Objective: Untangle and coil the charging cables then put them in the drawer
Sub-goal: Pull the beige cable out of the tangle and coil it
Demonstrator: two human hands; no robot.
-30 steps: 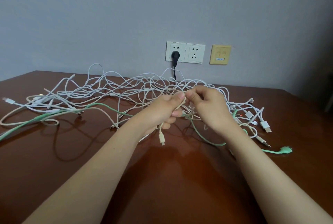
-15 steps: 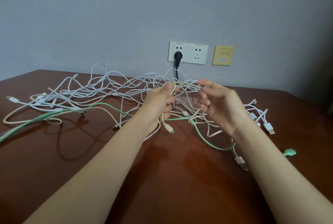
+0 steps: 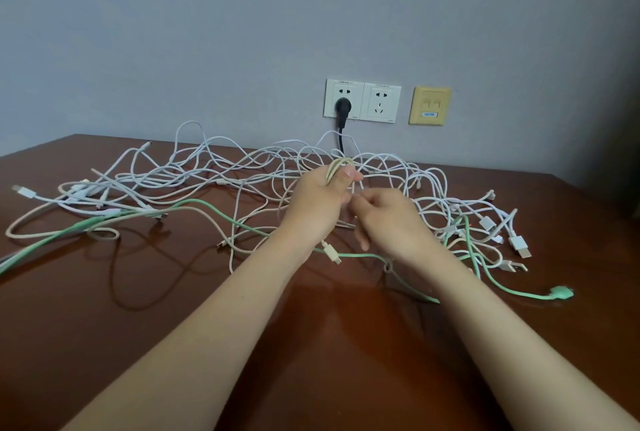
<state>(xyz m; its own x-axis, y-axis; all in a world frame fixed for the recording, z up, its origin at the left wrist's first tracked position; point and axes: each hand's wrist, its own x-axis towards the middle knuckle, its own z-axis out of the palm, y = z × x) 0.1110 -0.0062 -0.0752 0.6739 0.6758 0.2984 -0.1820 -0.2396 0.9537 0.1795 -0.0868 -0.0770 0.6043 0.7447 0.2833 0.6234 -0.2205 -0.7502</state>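
the right hand (image 3: 388,222) has dropped and closed in on the left hand (image 3: 317,203) since half a second ago, when it hung apart at the same height with looser fingers. the strands it had lifted have sunk back toward the wood.

the brown table (image 3: 104,326) fills the lower view. across its far half, from 9 o'clock to 3 o'clock, sprawls the tangle of white cables (image 3: 207,167). a green cable (image 3: 195,201) runs through it from the near left edge, passes under the wrists and ends in a green plug (image 3: 560,293) at 4 o'clock of the hands. no drawer is in view.

the left hand is a fist gripping a few loops of the beige cable (image 3: 341,165), which stand out above the thumb at 12 o'clock. one small connector (image 3: 330,252) dangles below the wrist at 6 o'clock. the right hand's fingers are curled, its fingertips just beside the left's knuckles. it seems to pinch a strand of the same beige cable, though blur keeps that from being sure.

the uncoiled beige length appears to lie toward 9 o'clock of the hands, its long axis roughly on the 9-to-3 line, threaded among white and green strands. the left hand is nearer to it but is busy with the coil. so the right hand likely has to draw each next loop across, and a snag on the crossing strands looks probable.
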